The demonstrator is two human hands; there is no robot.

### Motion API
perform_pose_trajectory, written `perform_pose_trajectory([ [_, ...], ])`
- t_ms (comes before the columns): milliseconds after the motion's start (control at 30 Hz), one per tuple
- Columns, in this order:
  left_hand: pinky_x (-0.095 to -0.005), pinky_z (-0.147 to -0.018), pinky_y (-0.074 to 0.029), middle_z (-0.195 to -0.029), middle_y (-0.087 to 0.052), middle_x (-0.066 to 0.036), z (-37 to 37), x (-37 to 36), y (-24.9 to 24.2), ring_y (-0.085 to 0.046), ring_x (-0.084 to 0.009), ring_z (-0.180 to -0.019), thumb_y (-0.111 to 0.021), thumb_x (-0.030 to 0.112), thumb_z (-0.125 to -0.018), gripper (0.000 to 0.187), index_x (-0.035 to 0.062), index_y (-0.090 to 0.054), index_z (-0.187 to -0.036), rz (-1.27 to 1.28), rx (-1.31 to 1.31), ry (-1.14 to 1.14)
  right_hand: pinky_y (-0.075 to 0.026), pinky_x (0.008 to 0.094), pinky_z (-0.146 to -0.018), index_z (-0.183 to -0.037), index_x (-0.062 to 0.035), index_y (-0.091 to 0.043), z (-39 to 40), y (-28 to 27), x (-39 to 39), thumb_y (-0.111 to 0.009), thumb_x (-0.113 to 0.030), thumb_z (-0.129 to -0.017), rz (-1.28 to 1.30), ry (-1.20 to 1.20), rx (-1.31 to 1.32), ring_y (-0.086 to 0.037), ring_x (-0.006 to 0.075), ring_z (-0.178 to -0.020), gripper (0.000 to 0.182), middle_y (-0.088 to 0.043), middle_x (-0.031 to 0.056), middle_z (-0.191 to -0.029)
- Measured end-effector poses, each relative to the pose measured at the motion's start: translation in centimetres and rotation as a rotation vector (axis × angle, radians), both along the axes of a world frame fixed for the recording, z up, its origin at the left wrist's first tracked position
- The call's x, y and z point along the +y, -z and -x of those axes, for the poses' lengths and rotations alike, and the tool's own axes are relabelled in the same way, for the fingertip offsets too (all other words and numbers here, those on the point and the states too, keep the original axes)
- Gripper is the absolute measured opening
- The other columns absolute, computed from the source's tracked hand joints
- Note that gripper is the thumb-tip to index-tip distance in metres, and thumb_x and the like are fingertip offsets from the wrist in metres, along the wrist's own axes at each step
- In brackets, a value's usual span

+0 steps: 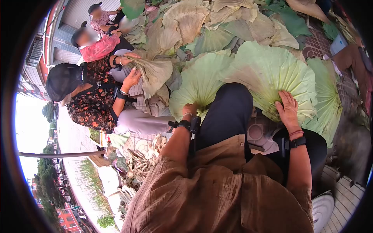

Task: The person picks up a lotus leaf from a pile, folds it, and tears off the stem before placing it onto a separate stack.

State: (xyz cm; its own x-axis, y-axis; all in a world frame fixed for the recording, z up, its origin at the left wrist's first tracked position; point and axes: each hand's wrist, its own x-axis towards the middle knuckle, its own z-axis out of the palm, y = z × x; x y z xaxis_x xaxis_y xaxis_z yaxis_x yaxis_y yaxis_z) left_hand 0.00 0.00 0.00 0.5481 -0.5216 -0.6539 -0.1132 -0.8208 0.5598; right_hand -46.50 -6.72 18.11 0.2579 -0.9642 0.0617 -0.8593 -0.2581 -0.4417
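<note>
A large pale green lotus leaf (206, 75) fans out beyond my left knee. My left hand (190, 109) is closed on its gathered lower edge, fingertips partly hidden. Another broad lotus leaf (268, 68), browned toward its lower part, spreads above and between my knees, overlapping the first. On this one my right hand (288, 108) lies with fingers stretched out and apart, the palm near its lower edge. A third green leaf (326, 99) shows beyond my right hand, partly covered by the second.
A heap of dried and green leaves (186, 21) fills the far side. At left a seated person (97, 93) holds a dry leaf (153, 73); two more people sit behind. Dry scraps (143, 159) lie on the paving left of me. A person's brown-clad limb (351, 62) shows at right.
</note>
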Motion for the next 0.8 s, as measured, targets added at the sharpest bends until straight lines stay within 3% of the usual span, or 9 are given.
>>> perform_pose_trajectory([
  [100,-0.0352,-0.058,-0.053,-0.087,-0.064,-0.012,-3.7,-1.9,1.3,-0.065,-0.0256,-0.070,-0.058,0.041,-0.084,0.045,0.0040,-0.056,-0.109,0.003,-0.174,0.209,-0.018,0.0451,-0.107,-0.127,-0.0122,-0.047,-2.9,0.7,-1.1,-0.054,-0.029,-0.085,0.041,0.005,-0.053,-0.033,0.0271,-0.128,0.046,-0.044,0.0082,-0.133],
  [167,-0.0307,-0.081,-0.047,-0.104,-0.063,-0.016,-0.5,-2.3,-2.9,-0.061,-0.0235,-0.096,-0.063,0.048,-0.076,0.065,-0.0062,-0.055,-0.110,-0.161,0.271,-0.276,-0.020,0.0447,-0.105,-0.127,-0.0121,-0.048,-2.4,0.4,-0.8,-0.055,-0.028,-0.084,0.052,-0.018,-0.033,-0.035,0.0273,-0.127,0.046,-0.045,0.0083,-0.132],
  [333,-0.0282,-0.079,-0.047,-0.102,-0.064,-0.011,0.3,-1.4,-2.9,-0.061,-0.0183,-0.094,-0.061,0.041,-0.083,0.050,0.0019,-0.055,-0.113,0.009,-0.067,0.241,-0.020,0.0440,-0.105,-0.126,-0.0115,-0.049,-2.7,0.6,-0.9,-0.056,-0.026,-0.083,0.078,0.003,-0.050,-0.035,0.0277,-0.126,0.046,-0.046,0.0088,-0.131],
  [367,-0.0294,-0.073,-0.047,-0.096,-0.064,-0.010,0.9,-1.2,-2.9,-0.061,-0.0172,-0.087,-0.058,0.035,-0.087,0.039,0.0014,-0.057,-0.107,0.024,0.317,-0.359,-0.020,0.0438,-0.105,-0.126,-0.0112,-0.049,-2.7,0.6,-1.0,-0.057,-0.026,-0.083,0.070,0.003,-0.051,-0.035,0.0278,-0.126,0.046,-0.046,0.0090,-0.131],
  [467,-0.0307,-0.066,-0.047,-0.094,-0.064,-0.009,2.1,-1.2,-6.1,-0.060,-0.0168,-0.079,-0.057,0.035,-0.088,0.036,0.0024,-0.058,-0.104,0.087,0.476,-0.574,-0.020,0.0445,-0.105,-0.125,-0.0111,-0.049,-2.9,0.5,-1.2,-0.057,-0.025,-0.082,0.087,0.007,-0.053,-0.036,0.0280,-0.126,0.046,-0.046,0.0093,-0.131],
  [533,-0.0313,-0.060,-0.047,-0.084,-0.063,-0.005,1.4,-0.8,-5.0,-0.060,-0.0172,-0.071,-0.055,0.033,-0.089,0.030,0.0064,-0.059,-0.101,0.073,0.348,-0.126,-0.020,0.0450,-0.106,-0.125,-0.0112,-0.050,-2.8,0.7,-1.0,-0.057,-0.026,-0.081,0.085,0.011,-0.052,-0.036,0.0281,-0.125,0.046,-0.047,0.0093,-0.130],
  [633,-0.0308,-0.063,-0.047,-0.079,-0.061,-0.005,-0.4,-1.1,-1.1,-0.058,-0.0179,-0.072,-0.051,0.032,-0.091,0.026,0.0076,-0.059,-0.098,0.089,0.501,-0.235,-0.019,0.0455,-0.106,-0.125,-0.0115,-0.050,-2.7,1.0,-0.9,-0.058,-0.026,-0.081,0.094,0.020,-0.055,-0.036,0.0281,-0.125,0.047,-0.047,0.0093,-0.130],
  [667,-0.0312,-0.059,-0.045,-0.077,-0.060,-0.004,-4.2,-0.2,7.9,-0.056,-0.0196,-0.068,-0.048,0.032,-0.091,0.025,0.0094,-0.057,-0.094,0.374,-0.040,0.471,-0.019,0.0462,-0.106,-0.125,-0.0118,-0.050,-2.7,1.1,-0.9,-0.058,-0.027,-0.081,0.094,0.022,-0.055,-0.036,0.0280,-0.126,0.047,-0.047,0.0092,-0.131],
  [800,-0.0307,-0.042,-0.035,-0.053,-0.046,-0.001,0.8,-1.1,-5.2,-0.042,-0.0165,-0.044,-0.051,0.034,-0.089,0.032,0.0146,-0.044,-0.065,0.093,0.767,-0.558,-0.020,0.0478,-0.105,-0.124,-0.0117,-0.050,-2.7,1.0,-0.7,-0.058,-0.029,-0.080,0.090,0.027,-0.069,-0.035,0.0277,-0.126,0.047,-0.046,0.0089,-0.131],
])
